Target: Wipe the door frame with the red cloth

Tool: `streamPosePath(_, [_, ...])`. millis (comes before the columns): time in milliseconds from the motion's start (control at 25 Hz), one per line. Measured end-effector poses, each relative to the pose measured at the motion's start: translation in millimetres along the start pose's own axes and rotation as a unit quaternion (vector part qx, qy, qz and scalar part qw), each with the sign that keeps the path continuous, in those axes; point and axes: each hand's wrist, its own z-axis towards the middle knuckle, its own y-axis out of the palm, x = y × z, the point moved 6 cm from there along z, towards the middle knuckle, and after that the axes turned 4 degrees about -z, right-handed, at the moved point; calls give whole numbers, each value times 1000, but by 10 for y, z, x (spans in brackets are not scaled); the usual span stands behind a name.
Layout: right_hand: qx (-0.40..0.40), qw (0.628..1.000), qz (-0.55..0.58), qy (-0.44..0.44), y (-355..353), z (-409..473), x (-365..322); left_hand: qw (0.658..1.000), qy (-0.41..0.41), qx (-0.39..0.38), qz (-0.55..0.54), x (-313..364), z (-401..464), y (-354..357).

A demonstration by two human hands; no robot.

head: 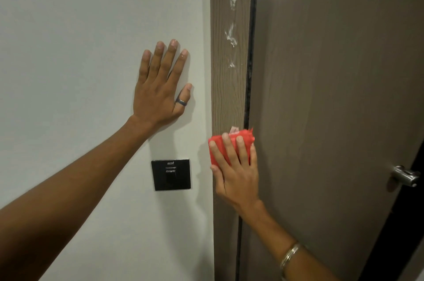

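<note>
The right hand [236, 166] pressed the folded red cloth [229, 143] flat against the wooden door frame [227, 97]. The left hand [160, 87] lay spread on the wall [68, 51]. White smears [231, 35] remained higher up, so wiping seemed unfinished.

Red cloth [229, 145] mostly under right hand [236, 175].

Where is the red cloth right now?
In the head view, the red cloth is pressed flat against the door frame under the right hand, below the white smears, right of the black wall plate.
</note>
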Motion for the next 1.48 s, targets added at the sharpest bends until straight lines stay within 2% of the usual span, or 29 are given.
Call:
streamPosePath(160, [57,998,-14,9,-301,1116,152,1000,4,4,-12,3,7,8])
streamPosePath(320, [75,996,-39,-1,-573,1789,221,1000,5,16,-25,15,111,-33])
streamPosePath(760, [119,992,-38,13,-1253,3455,360,997,-47,48,-47,-389,1781,-434])
streamPosePath(1080, [148,988,-31,28,-1572,4379,445,991,-106,57,-58,-729,2666,-637])
streamPosePath(1480, [158,986,-42,32,-1748,4952,538,990,-106,74,-52,-767,2754,-672])
